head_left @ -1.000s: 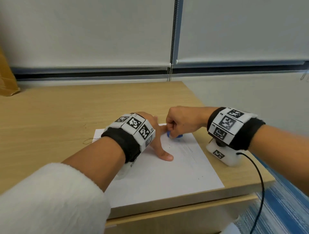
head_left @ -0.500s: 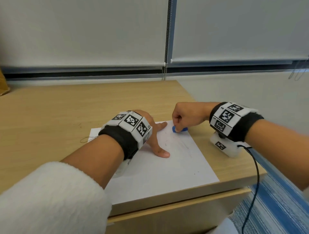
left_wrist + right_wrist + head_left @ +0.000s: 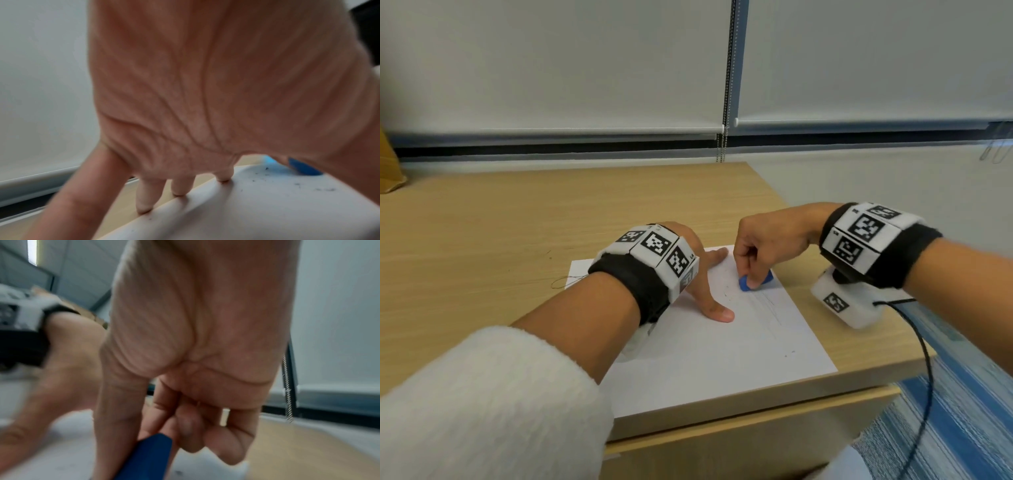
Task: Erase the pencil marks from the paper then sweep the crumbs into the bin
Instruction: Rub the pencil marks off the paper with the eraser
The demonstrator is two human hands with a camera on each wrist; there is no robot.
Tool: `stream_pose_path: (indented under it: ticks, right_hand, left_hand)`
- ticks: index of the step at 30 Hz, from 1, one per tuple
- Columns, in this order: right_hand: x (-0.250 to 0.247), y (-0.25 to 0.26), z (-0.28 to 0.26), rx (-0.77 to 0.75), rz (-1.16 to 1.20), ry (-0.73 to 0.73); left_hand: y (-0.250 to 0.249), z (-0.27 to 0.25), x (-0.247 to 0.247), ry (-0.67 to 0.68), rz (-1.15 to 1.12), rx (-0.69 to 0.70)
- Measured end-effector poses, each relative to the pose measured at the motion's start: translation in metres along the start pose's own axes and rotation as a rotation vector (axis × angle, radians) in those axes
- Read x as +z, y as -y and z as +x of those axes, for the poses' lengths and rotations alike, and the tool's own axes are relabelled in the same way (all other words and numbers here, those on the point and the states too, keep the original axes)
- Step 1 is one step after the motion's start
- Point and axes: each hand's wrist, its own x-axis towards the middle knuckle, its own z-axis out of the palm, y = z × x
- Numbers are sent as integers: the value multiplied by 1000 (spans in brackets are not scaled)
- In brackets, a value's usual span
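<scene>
On paper [image 3: 722, 359], right hand [image 3: 767, 240] pinching blue eraser [image 3: 745, 283].

Two hands are working low over the counter, one spread flat and one pinching.

The left hand [image 3: 697, 274] is lying palm down with straight, spread fingers [image 3: 144, 199], the fingertips pressing down and the thumb stretched toward the person. The right hand [image 3: 767, 246] is reaching in from the right with a bent wrist, its curled fingers and thumb pinching an eraser [image 3: 755, 282]. Both wrists are wearing marker bands.
</scene>
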Motion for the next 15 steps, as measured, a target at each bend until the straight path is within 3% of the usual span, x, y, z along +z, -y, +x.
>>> stream_pose_path:
  ticks: [4,9,13,15]
  right_hand:
    - [0,-4,4,31,-12,-129]
    - [5,1,0,4,-92,-19]
    - [0,-7,7,32,-125,-174]
    - [2,-8,4,21,-121,-143]
  left_hand:
    - [1,0,0,-3,10,-7]
    - [2,5,1,2,3,6]
    - [2,5,1,14,-1,-16]
    - [2,4,0,10,3,-16]
